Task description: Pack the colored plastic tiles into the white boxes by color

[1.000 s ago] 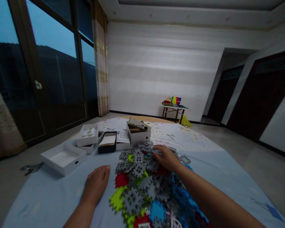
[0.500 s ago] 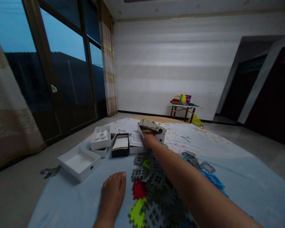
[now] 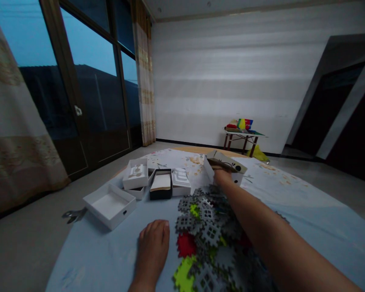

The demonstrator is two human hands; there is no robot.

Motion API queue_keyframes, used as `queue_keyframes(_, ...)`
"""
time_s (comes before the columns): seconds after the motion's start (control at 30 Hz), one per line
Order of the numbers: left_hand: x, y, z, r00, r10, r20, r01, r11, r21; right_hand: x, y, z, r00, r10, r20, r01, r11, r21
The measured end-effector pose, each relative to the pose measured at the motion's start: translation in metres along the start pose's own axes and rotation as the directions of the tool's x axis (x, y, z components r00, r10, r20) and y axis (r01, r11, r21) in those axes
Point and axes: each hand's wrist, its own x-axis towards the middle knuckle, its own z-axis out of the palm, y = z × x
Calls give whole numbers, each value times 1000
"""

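My right hand point(image 3: 222, 176) reaches far forward and grips the near edge of a white cardboard box point(image 3: 228, 167) with an open flap, lifted a little off the sheet. My left hand point(image 3: 153, 247) lies flat on the pale blue sheet point(image 3: 307, 219), palm down with fingers together, just left of a pile of interlocking foam puzzle tiles point(image 3: 207, 235) in grey, red, green and blue. My right forearm crosses over the pile.
Several small boxes stand to the left: a white open tray point(image 3: 109, 205), a white box with an insert point(image 3: 136, 173), a black box point(image 3: 160, 184) and a white moulded insert point(image 3: 180, 181). Scissors point(image 3: 73, 215) lie on the floor. A small table point(image 3: 241, 136) stands by the far wall.
My right hand left the tile pile, reached forward and took hold of the white box, which has shifted right, away from the other boxes. My left hand stayed flat.
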Motion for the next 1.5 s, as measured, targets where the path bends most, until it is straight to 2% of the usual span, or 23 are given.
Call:
queue_keyframes(0.07,0,1,0,1000,3,5,-3,1000,9,-4,-3,-8,1000,5,-24,-5,1000,-13)
queue_keyframes(0.13,1,3,0,1000,7,3,-7,1000,21,-8,-21,-14,997,-47,-54,46,999,-7)
queue_keyframes(0.23,1,5,-1,1000,16,-6,-15,999,35,-16,-72,-13,966,-250,-59,252,967,31)
queue_keyframes(0.3,1,5,-1,1000,24,-4,-23,999,38,-22,-112,-6,915,-401,-30,403,914,58)
queue_keyframes(0.4,1,4,0,1000,27,-5,-27,998,48,-33,-163,13,789,-614,2,612,786,89)
queue_keyframes(0.47,1,3,0,1000,22,-5,-22,998,55,-37,-186,27,762,-646,53,641,763,85)
queue_keyframes(0.53,1,3,0,1000,14,4,-14,999,50,-40,-199,40,780,-613,127,611,789,62)
queue_keyframes(0.63,0,3,-1,1000,6,21,-7,1000,28,-42,-203,50,822,-538,187,543,839,24)
queue_keyframes(0.77,0,3,-2,1000,-2,31,2,1000,5,-40,-191,50,874,-453,176,461,887,-9)
queue_keyframes(1.0,-2,3,-1,1000,14,7,-14,1000,-5,-28,-141,42,951,-277,135,286,957,-48)
queue_keyframes(1.13,-3,3,-1,1000,22,-1,-22,1000,-4,-28,-123,23,951,-293,103,295,955,-6)
queue_keyframes(1.27,-3,2,-1,999,31,-14,-31,1000,3,-49,-100,-12,933,-358,26,356,933,55)
queue_keyframes(1.3,-3,2,-1,999,32,-20,-32,999,5,-58,-88,-21,927,-376,-4,375,924,68)
queue_keyframes(1.37,-4,3,-2,999,33,-29,-33,999,9,-79,-56,-34,902,-403,-153,421,899,116)
queue_keyframes(1.5,-9,18,-6,997,44,-65,-45,999,-13,-124,39,-46,916,-221,-334,293,938,184)
